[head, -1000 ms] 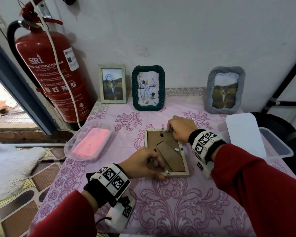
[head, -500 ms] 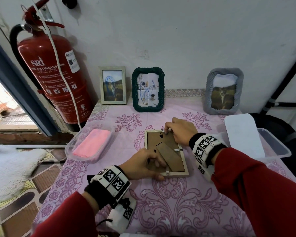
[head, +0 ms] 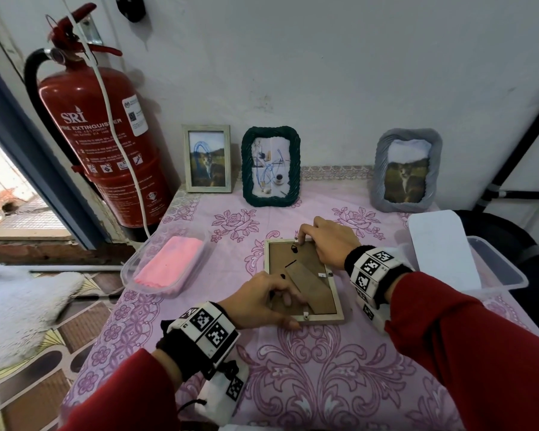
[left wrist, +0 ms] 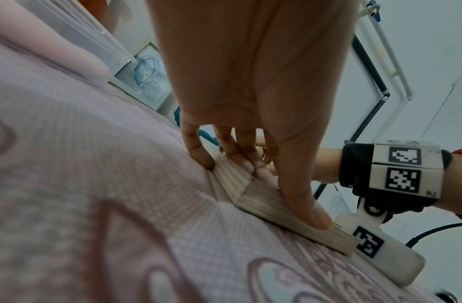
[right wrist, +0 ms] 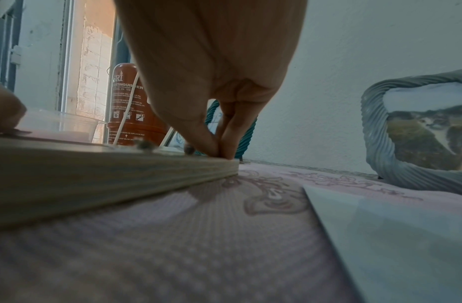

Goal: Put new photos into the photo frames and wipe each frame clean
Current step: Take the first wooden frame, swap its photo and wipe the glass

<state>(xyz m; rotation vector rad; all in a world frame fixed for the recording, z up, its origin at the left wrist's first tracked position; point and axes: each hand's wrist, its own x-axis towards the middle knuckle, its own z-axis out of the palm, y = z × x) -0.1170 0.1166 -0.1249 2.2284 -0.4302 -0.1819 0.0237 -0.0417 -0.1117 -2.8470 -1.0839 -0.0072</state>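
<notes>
A light wooden photo frame (head: 321,301) lies face down on the pink tablecloth, its brown backing and stand leg facing up. My left hand (head: 280,306) grips its near-left corner, with the thumb along the near edge and the fingers on the backing. The left wrist view shows the thumb (left wrist: 313,215) pressed against the frame (left wrist: 263,203). My right hand (head: 305,236) pinches a small metal tab at the frame's far edge. In the right wrist view its thumb and forefinger (right wrist: 219,151) meet on top of the frame (right wrist: 95,176).
Three frames stand along the wall: a small wooden one (head: 207,158), a green one (head: 271,166) and a grey one (head: 406,171). A clear tray with a pink cloth (head: 168,265) sits left. A clear box (head: 498,272) with a white lid (head: 439,247) sits right. A fire extinguisher (head: 100,135) stands far left.
My right fingertips have shifted slightly left along the frame's far edge onto the tab. The left hand and the frame have stayed put.
</notes>
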